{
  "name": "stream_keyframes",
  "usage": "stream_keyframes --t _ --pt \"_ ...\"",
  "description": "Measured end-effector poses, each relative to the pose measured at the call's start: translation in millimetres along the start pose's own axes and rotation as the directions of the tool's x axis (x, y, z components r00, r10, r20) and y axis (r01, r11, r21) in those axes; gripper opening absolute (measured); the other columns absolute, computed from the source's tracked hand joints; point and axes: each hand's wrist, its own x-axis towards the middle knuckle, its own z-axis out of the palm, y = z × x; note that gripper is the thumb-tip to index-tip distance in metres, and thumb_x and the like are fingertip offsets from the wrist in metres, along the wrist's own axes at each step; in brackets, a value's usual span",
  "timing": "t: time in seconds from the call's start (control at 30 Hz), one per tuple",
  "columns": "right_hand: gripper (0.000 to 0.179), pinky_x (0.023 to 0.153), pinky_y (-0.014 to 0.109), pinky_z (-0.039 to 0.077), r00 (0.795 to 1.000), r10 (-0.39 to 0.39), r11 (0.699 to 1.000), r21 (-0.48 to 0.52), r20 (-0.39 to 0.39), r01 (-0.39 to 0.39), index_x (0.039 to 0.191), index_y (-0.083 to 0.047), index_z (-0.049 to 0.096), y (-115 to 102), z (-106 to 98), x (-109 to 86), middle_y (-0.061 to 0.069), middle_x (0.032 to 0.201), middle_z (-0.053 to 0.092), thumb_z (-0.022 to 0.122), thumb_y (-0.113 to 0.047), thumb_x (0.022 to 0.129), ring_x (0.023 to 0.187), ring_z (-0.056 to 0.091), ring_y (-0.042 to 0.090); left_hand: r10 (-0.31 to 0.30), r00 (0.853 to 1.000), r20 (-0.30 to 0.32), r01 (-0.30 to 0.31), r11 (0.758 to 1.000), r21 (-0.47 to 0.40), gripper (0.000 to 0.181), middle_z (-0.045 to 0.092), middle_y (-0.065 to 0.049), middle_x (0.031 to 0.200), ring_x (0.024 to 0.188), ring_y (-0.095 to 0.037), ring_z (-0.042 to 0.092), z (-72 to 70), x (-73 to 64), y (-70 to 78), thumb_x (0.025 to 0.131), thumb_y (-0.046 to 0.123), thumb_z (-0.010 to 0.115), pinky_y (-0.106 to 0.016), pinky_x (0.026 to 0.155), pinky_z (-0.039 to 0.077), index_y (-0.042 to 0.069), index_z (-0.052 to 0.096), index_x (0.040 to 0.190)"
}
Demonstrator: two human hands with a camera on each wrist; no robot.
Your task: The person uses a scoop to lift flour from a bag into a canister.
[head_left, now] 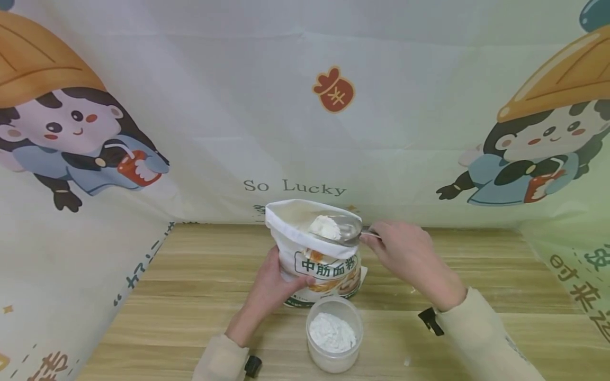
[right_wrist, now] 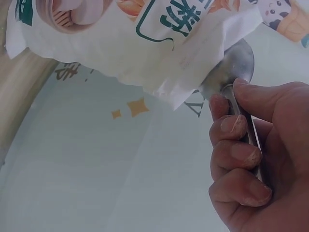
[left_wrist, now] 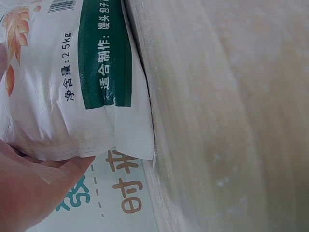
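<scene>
A white flour bag (head_left: pixel 320 270) with its top rolled outward stands on the table, mouth toward me. My left hand (head_left: pixel 274 286) grips the bag's left side, thumb across the front; in the left wrist view the hand (left_wrist: pixel 41 186) lies at the bag's stitched edge (left_wrist: pixel 72 125). My right hand (head_left: pixel 405 248) holds a metal scoop (head_left: pixel 350 227) by its handle at the bag's mouth, and white flour (head_left: pixel 325 227) lies heaped in it. In the right wrist view the fingers (right_wrist: pixel 236 154) curl round the handle. A clear plastic tub (head_left: pixel 333 362) containing flour (head_left: pixel 332 332) stands in front of the bag.
The wood-grain table (head_left: pixel 190 296) has small white specks right of the tub. A printed cloth backdrop (head_left: pixel 229 106) rises close behind the bag and along both sides. A black strap end (head_left: pixel 431 321) sticks out from the right sleeve (head_left: pixel 481 328).
</scene>
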Motion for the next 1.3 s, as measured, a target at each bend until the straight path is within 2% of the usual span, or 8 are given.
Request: stream_keyframes --t 0.67,1.1,1.3 --pt "0.031 0.05 0.028 0.03 0.998 -0.014 0.998 0.064 -0.059 0.018 0.076 -0.018 0.053 9 -12 -14.4 -0.005 0.061 0.039 0.065 -0.028 0.103 0.054 0.037 0.012 0.005 1.0 0.0 -0.005 1.0 -0.013 0.096 0.059 -0.016 0.136 0.127 -0.035 0.057 0.7 0.6 -0.2 0.074 0.027 0.094 -0.056 0.112 0.043 0.002 0.041 0.15" --pt "0.03 0.052 0.03 0.034 0.998 0.032 0.992 0.125 -0.054 -0.025 0.075 -0.018 0.055 18 -29 -31.7 -0.006 0.061 0.041 0.067 -0.026 0.102 0.056 0.04 0.012 0.012 1.0 -0.005 -0.012 1.0 0.001 0.096 0.057 -0.016 0.137 0.127 -0.035 0.057 0.2 0.6 -0.3 0.074 0.027 0.094 -0.056 0.112 0.043 0.002 0.041 0.15" --pt "0.02 0.053 0.029 0.035 0.998 0.04 0.988 0.152 -0.056 -0.031 0.085 -0.017 0.066 21 -34 -43.1 -0.008 0.063 0.043 0.067 -0.027 0.102 0.058 0.041 0.011 0.015 1.0 -0.002 -0.015 1.0 0.003 0.097 0.057 -0.016 0.137 0.128 -0.035 0.057 0.6 0.9 -1.7 0.075 0.029 0.094 -0.057 0.113 0.042 0.002 0.04 0.151"
